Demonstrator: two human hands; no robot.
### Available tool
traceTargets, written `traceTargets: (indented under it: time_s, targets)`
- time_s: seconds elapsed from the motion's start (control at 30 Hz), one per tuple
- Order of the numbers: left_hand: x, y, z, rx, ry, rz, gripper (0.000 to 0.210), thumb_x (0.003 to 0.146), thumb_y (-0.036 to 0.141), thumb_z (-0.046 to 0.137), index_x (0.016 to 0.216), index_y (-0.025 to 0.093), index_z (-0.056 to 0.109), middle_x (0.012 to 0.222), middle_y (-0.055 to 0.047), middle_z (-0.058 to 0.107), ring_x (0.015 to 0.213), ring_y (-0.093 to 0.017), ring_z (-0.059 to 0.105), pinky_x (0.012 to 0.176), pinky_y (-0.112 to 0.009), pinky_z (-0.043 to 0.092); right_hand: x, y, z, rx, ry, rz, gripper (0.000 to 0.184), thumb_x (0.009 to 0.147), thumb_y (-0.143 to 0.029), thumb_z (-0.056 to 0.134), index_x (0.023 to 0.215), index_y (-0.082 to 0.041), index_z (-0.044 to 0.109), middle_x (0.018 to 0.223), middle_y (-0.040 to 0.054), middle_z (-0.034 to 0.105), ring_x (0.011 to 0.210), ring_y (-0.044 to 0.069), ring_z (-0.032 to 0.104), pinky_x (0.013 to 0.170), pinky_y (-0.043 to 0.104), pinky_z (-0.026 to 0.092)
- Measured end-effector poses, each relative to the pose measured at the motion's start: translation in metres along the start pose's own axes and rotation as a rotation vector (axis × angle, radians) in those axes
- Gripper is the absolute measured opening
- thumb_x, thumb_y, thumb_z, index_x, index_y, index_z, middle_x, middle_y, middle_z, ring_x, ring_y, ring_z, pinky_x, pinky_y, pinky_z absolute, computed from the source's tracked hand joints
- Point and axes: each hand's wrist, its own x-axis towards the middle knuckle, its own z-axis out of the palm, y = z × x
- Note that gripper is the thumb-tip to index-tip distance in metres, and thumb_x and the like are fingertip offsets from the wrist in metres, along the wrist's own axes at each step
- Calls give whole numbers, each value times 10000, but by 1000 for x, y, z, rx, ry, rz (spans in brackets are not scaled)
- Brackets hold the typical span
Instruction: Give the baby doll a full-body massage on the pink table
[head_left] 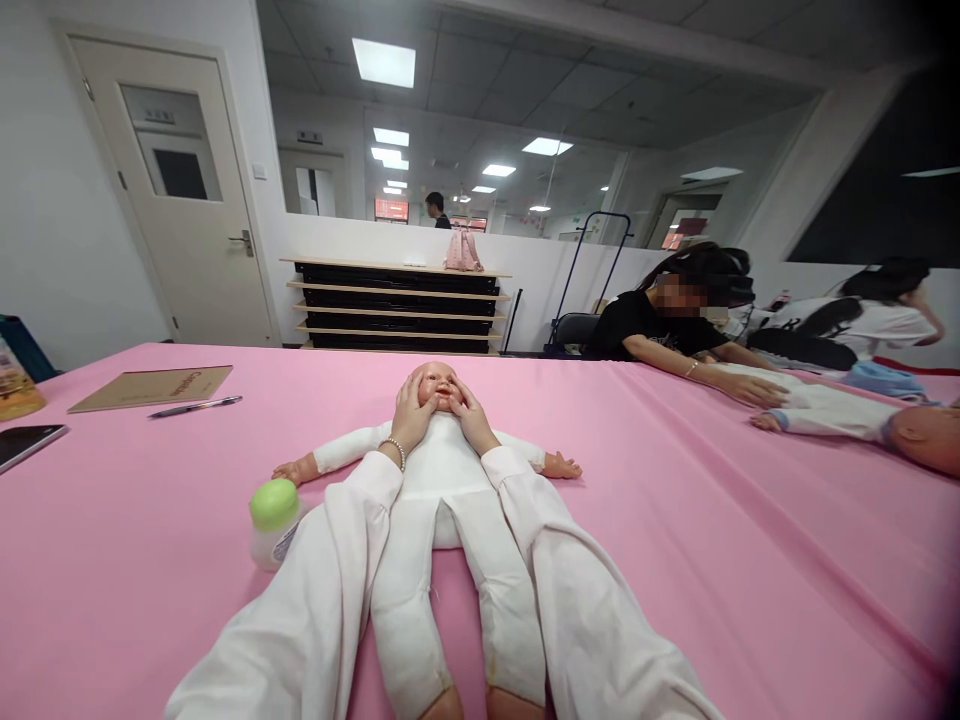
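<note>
A baby doll (442, 470) with a white cloth body lies on its back on the pink-covered table (637, 560), its head away from me and its arms spread. My left hand (411, 415) rests against the left side of the doll's face, fingers stretched out along the cheek. On the other cheek lies my right hand (474, 418), its fingers likewise extended. Both thumbs are near the doll's mouth and chin. Beside my left forearm stands a small bottle (274, 520) with a green lid, partly hidden by my sleeve.
On the left are a brown notebook (154, 387), a pen (196, 407), a phone (30, 445) and a partly visible yellow container (16, 385). At the right, a person (667, 320) handles another doll (840, 410). A shelf rack (397, 308) stands beyond the table.
</note>
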Motion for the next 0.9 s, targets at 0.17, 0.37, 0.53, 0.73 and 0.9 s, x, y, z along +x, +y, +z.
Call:
traceTargets:
  time_s: [0.17, 0.37, 0.53, 0.73, 0.9]
  targets:
    - [1, 2, -2, 10, -2, -2, 552, 770, 322, 540, 1288, 205, 386, 1367, -81, 360, 1298, -230, 262, 1086, -389, 199, 2, 4, 0, -4, 6, -3, 625, 677, -464, 626, 1227, -198, 496, 1322, 46, 447, 1259, 225, 361, 1085, 384, 242]
    - [2, 1, -5, -12, 10, 18, 563, 749, 292, 573, 1278, 203, 401, 1350, -71, 385, 1289, -228, 278, 1087, -378, 190, 3, 8, 1, -9, -13, -25, 611, 684, -452, 621, 1233, -220, 487, 1312, 1, 458, 1260, 203, 361, 1090, 366, 236]
    - [2, 4, -6, -1, -4, -2, 566, 753, 287, 574, 1277, 171, 396, 1354, -90, 377, 1294, -226, 268, 1087, -373, 189, 4, 8, 1, 3, -24, -26, 618, 696, -453, 612, 1244, -201, 476, 1326, 10, 441, 1265, 202, 352, 1078, 344, 259]
    - [-2, 10, -7, 35, -15, -14, 631, 718, 326, 614, 1287, 192, 375, 1373, -95, 351, 1306, -227, 245, 1091, -373, 188, 2, 5, 1, 8, -16, 13, 705, 673, -505, 610, 1268, -164, 448, 1342, 57, 421, 1266, 201, 349, 1081, 319, 256]
    - [-1, 9, -6, 69, -18, -3, 655, 714, 306, 616, 1302, 190, 351, 1382, -97, 338, 1313, -232, 227, 1096, -383, 174, 3, 7, 2, 26, -10, 20, 660, 708, -551, 547, 1248, -179, 471, 1335, 52, 431, 1254, 198, 369, 1070, 337, 280]
